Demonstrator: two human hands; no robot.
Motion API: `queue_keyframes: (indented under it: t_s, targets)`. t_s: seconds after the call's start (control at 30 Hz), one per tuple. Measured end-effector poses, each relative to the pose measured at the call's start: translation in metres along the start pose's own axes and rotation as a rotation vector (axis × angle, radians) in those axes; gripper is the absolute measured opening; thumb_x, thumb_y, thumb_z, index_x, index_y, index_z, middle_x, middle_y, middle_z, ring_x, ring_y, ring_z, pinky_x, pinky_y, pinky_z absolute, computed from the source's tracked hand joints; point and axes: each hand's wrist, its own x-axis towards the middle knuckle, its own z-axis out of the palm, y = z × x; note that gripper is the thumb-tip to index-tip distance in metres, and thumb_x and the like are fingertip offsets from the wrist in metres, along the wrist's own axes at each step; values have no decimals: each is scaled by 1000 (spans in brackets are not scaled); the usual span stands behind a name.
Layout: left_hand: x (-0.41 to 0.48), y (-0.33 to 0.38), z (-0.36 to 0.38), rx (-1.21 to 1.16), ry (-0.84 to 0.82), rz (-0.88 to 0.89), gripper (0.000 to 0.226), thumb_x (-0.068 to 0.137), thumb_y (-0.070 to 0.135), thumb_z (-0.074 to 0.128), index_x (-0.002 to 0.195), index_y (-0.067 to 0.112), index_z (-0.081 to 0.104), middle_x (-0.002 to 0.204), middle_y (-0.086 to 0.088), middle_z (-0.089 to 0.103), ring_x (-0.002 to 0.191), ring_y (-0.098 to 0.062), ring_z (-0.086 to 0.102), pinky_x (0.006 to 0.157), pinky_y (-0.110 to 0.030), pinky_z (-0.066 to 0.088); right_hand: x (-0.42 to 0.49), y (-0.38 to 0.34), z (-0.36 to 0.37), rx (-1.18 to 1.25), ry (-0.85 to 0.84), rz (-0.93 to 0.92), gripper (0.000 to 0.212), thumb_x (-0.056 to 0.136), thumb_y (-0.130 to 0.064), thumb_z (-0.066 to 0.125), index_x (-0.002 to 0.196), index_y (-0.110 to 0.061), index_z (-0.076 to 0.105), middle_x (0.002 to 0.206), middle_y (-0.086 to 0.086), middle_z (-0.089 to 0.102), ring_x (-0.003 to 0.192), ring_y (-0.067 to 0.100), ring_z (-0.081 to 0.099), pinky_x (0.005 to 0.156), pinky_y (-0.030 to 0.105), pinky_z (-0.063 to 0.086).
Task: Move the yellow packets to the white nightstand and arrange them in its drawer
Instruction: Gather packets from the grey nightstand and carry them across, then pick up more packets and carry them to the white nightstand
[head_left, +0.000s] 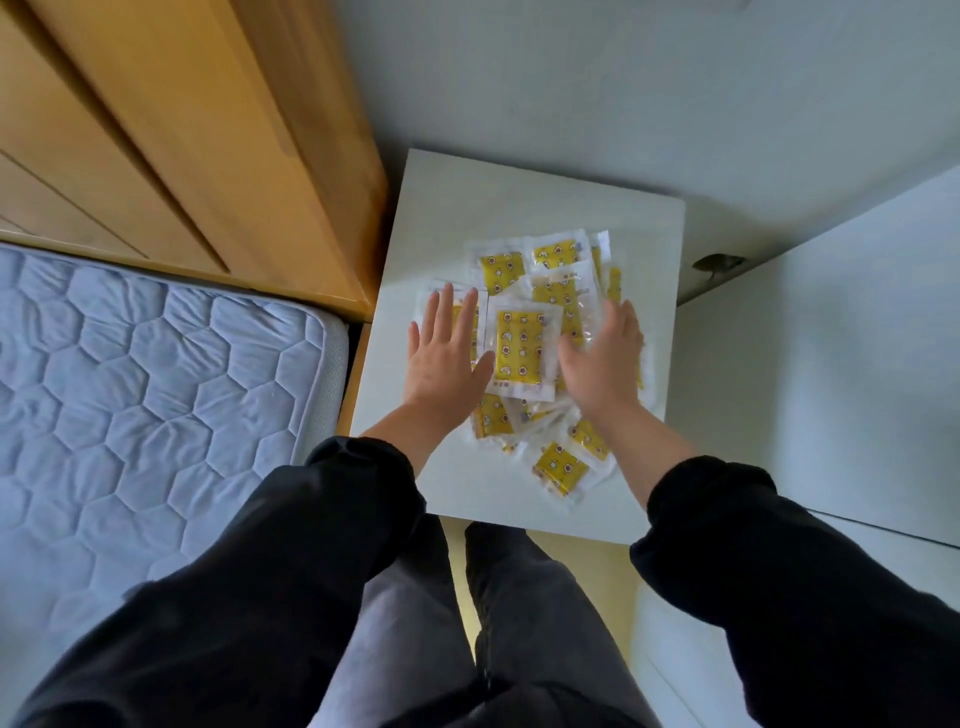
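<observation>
Only the top of the nightstand (519, 208) shows. Its front is out of sight below the near edge, which the person's legs (467, 623) cross at 6 o'clock. The packets (527, 343) lie in a loose, overlapping heap, so most are partly covered by others or by the hands. Their number cannot be told, and the print on the yellow faces is too small to read. A dark notch (717, 264) on the white cabinet (831, 364), at 2 o'clock from the heap, is hard to make out.

The heap sits on the middle of the nightstand top, between the two hands. The left hand (444, 358) is at its 9 o'clock side and the right hand (602, 358) at its 3 o'clock side. One packet lies face-up on top between the thumbs. More packets spill toward 6 o'clock between the wrists, and others reach toward 12 o'clock past the fingertips.

The left hand lies flat, palm down — fingers straight, slightly spread, pointing to 12 o'clock — resting on the packets at the heap's left edge and gripping nothing. The right hand is open too, its fingers loosely curved and laid on the packets on that side. Its fingertips blur into the clear wrappers, what lies under the palm is hidden, and no pinch can be seen.

A quilted mattress (156, 389) lies at 9 o'clock from the nightstand, with a wooden headboard (208, 130) at 10 o'clock.
</observation>
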Motion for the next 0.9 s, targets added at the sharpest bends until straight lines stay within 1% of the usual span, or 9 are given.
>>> queue_keyframes:
  t_s: [0.1,0.2,0.3,0.4,0.5,0.6,0.67,0.8,0.9]
  targets:
    - [-8,21,-30,25,69,17,69,100,41,34,153,22,-5,161,-6,-10,148,-24,-12,118,-45,-2,-12,-20,-23,9,5,-110,70,92,-27,56,149,-11,20,159,11,9,146,27,7,119,42,15]
    - [-23,38,-70,19,197,18,69,100,39,37,153,21,-2,161,-7,-7,148,-24,-9,119,-44,0,-24,-50,-50,-8,41,-278,67,91,-23,57,148,-10,23,159,10,10,146,26,8,119,42,17]
    - [-46,48,-116,-23,366,16,70,97,33,44,154,19,5,161,-8,-2,148,-25,-5,118,-44,2,-41,-89,-79,-70,106,-484,64,89,-21,59,144,-8,30,157,13,17,145,28,15,118,43,20]
    - [-74,48,-167,-25,513,0,69,96,29,46,154,20,9,161,-8,1,148,-26,-4,118,-44,2,-62,-135,-102,-116,174,-724,61,83,-16,62,138,-2,38,152,19,26,141,35,23,114,50,23]
    - [-112,34,-216,22,659,-42,67,95,32,42,153,20,11,161,-11,5,148,-29,-1,116,-48,4,-92,-185,-116,-150,198,-912,62,82,-15,63,137,-2,39,150,20,28,140,36,24,112,55,24]
    - [-158,11,-263,93,784,-123,65,93,40,31,151,24,6,160,-12,7,147,-29,0,115,-49,5,-129,-238,-123,-163,200,-1083,64,81,-16,62,139,-3,38,151,20,28,140,37,24,111,57,25]
    - [-194,-7,-292,143,857,-177,65,93,42,30,151,26,4,160,-11,5,147,-28,-2,116,-51,5,-161,-274,-123,-167,199,-1187,66,80,-17,62,139,-4,37,151,21,28,140,37,23,110,59,25]
    - [-282,-44,-337,264,972,-308,67,92,43,30,151,26,2,161,-10,2,147,-27,-6,116,-52,3,-248,-338,-115,-131,168,-1358,66,84,-19,58,143,-7,32,154,18,23,144,34,17,114,56,16]
    - [-363,-78,-358,352,1048,-440,69,90,42,31,151,24,6,160,-10,5,147,-27,-3,115,-52,3,-329,-373,-98,-58,154,-1507,64,83,-18,61,141,-5,36,152,19,28,142,36,21,112,58,19]
